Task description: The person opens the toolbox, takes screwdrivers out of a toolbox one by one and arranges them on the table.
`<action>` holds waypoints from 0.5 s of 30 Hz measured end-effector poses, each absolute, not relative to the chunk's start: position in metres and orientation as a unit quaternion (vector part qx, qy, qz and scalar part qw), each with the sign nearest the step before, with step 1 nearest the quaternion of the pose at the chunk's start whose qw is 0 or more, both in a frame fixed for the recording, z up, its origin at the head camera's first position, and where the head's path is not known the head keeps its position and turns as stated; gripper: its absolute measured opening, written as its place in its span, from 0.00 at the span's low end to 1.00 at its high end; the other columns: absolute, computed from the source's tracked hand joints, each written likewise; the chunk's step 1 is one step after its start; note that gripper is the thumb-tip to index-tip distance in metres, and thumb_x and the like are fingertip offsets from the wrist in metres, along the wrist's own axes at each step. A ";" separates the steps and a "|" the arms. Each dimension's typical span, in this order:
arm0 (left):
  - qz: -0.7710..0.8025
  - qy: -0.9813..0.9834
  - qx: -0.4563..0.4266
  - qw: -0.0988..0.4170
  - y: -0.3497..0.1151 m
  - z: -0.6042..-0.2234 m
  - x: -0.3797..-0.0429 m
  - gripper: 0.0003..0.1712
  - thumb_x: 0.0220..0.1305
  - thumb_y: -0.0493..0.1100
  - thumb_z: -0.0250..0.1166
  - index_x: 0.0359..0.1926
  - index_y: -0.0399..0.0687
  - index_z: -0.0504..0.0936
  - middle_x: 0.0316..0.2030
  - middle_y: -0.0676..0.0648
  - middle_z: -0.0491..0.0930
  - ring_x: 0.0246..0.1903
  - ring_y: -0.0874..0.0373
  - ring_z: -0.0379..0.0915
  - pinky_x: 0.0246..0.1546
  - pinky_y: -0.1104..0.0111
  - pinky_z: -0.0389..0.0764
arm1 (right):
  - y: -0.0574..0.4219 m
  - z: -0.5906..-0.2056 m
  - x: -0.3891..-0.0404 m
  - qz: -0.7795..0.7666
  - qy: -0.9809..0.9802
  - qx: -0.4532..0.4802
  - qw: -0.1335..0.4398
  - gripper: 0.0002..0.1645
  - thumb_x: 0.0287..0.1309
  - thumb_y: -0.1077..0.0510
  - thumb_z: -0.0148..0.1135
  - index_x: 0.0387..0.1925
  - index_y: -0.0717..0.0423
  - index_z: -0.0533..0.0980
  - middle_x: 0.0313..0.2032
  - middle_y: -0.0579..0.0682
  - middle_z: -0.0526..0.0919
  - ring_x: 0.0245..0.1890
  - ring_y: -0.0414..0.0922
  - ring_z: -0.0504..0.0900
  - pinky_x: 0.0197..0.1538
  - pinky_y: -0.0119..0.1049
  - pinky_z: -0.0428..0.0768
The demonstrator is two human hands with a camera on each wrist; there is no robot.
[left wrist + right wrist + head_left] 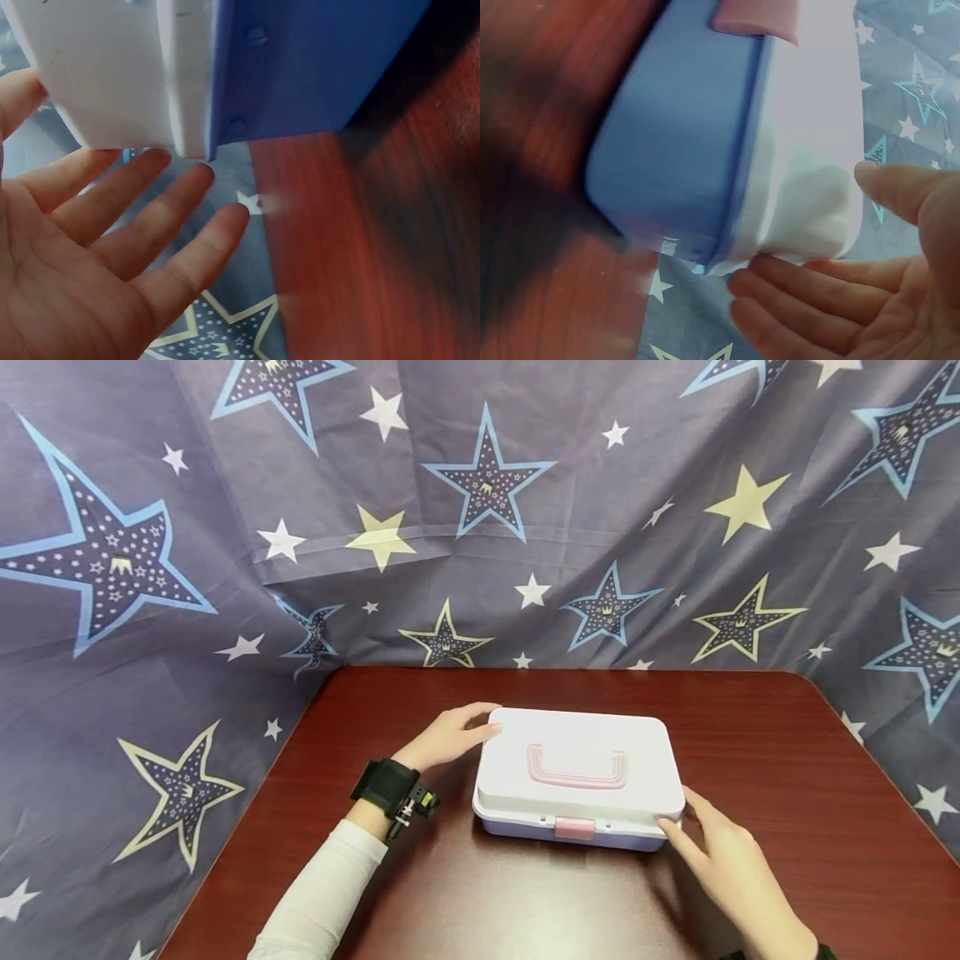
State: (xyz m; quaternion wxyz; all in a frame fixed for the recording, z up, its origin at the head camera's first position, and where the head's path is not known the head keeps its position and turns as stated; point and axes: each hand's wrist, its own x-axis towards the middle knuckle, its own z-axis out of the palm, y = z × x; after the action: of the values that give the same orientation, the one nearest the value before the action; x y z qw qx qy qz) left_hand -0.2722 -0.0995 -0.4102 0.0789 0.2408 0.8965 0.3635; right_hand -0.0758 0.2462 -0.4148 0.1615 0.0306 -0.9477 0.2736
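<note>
Both your left hand [447, 739] and right hand [723, 852]: fingers [157, 217] apart | apparently steadying the closed box [576, 760] (latch [574, 828] toward you) | next likely needs even pressure

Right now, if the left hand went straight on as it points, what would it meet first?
Likely the white lid, at its left end; the left hand seems to touch it there.

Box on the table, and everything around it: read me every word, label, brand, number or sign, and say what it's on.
Box: no readable text on the sides shown.
Cloth: no letters or numbers, only printed stars and crowns.
Left wrist device: any marking is too small to read.
</note>
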 end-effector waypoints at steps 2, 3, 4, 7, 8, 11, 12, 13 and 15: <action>0.370 0.894 0.241 0.075 -0.099 -0.412 -0.271 0.28 0.64 0.62 0.58 0.62 0.60 0.73 0.58 0.53 0.75 0.56 0.57 0.72 0.56 0.59 0.73 | 0.246 -0.419 -0.077 0.265 -0.942 0.043 0.201 0.27 0.57 0.52 0.66 0.53 0.65 0.74 0.41 0.63 0.84 0.41 0.59 0.82 0.41 0.57 0.76; 0.373 0.894 0.239 0.072 -0.099 -0.412 -0.270 0.27 0.64 0.62 0.58 0.61 0.61 0.73 0.57 0.53 0.75 0.54 0.58 0.73 0.55 0.60 0.73 | 0.247 -0.420 -0.079 0.261 -0.939 0.052 0.220 0.25 0.54 0.55 0.68 0.50 0.65 0.75 0.38 0.61 0.85 0.38 0.57 0.83 0.39 0.55 0.77; 0.373 0.894 0.239 0.070 -0.099 -0.412 -0.268 0.27 0.64 0.62 0.57 0.61 0.61 0.73 0.57 0.53 0.76 0.53 0.59 0.74 0.54 0.60 0.74 | 0.248 -0.421 -0.080 0.256 -0.937 0.060 0.231 0.23 0.52 0.56 0.69 0.48 0.65 0.76 0.35 0.59 0.85 0.35 0.55 0.84 0.37 0.54 0.78; 0.360 0.898 0.246 0.054 -0.100 -0.412 -0.261 0.25 0.64 0.60 0.58 0.59 0.60 0.74 0.54 0.54 0.78 0.50 0.61 0.75 0.51 0.62 0.76 | 0.255 -0.422 -0.088 0.247 -0.933 0.083 0.247 0.21 0.48 0.59 0.71 0.44 0.63 0.77 0.32 0.54 0.86 0.31 0.51 0.84 0.33 0.50 0.78; 0.356 0.900 0.248 0.048 -0.101 -0.412 -0.258 0.24 0.64 0.60 0.58 0.58 0.59 0.74 0.52 0.54 0.79 0.48 0.62 0.76 0.49 0.63 0.76 | 0.257 -0.422 -0.091 0.247 -0.933 0.092 0.246 0.20 0.48 0.60 0.72 0.43 0.63 0.78 0.31 0.53 0.86 0.30 0.50 0.84 0.32 0.48 0.78; 0.342 0.904 0.253 0.030 -0.105 -0.411 -0.247 0.23 0.64 0.59 0.59 0.56 0.57 0.75 0.45 0.54 0.81 0.42 0.64 0.77 0.44 0.66 0.77 | 0.266 -0.418 -0.106 0.261 -0.933 0.110 0.221 0.19 0.49 0.59 0.71 0.43 0.61 0.78 0.32 0.50 0.86 0.31 0.47 0.84 0.32 0.42 0.79; 0.337 0.906 0.254 0.025 -0.107 -0.410 -0.242 0.22 0.64 0.58 0.59 0.55 0.56 0.75 0.42 0.54 0.82 0.39 0.65 0.77 0.41 0.67 0.77 | 0.269 -0.417 -0.113 0.265 -0.934 0.114 0.208 0.19 0.50 0.58 0.71 0.44 0.60 0.78 0.33 0.51 0.86 0.32 0.47 0.84 0.33 0.42 0.79; 0.333 0.908 0.255 0.018 -0.108 -0.410 -0.238 0.21 0.63 0.58 0.60 0.53 0.55 0.75 0.39 0.55 0.82 0.37 0.66 0.77 0.39 0.67 0.77 | 0.272 -0.415 -0.120 0.270 -0.935 0.118 0.196 0.19 0.51 0.57 0.70 0.45 0.60 0.78 0.33 0.51 0.86 0.32 0.46 0.84 0.34 0.41 0.80; 0.320 0.913 0.255 0.003 -0.108 -0.408 -0.228 0.20 0.62 0.57 0.62 0.49 0.53 0.75 0.34 0.56 0.81 0.33 0.67 0.76 0.36 0.69 0.77 | 0.277 -0.412 -0.134 0.277 -0.939 0.122 0.165 0.21 0.53 0.55 0.69 0.47 0.59 0.78 0.36 0.51 0.86 0.35 0.46 0.84 0.36 0.42 0.80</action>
State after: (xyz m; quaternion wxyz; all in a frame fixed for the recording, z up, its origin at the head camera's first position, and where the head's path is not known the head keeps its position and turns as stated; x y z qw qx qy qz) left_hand -0.2278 -0.1081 -0.4079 0.0032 0.2547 0.9126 0.3199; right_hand -0.1345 0.2767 -0.4124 0.1650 0.1215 -0.9389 0.2767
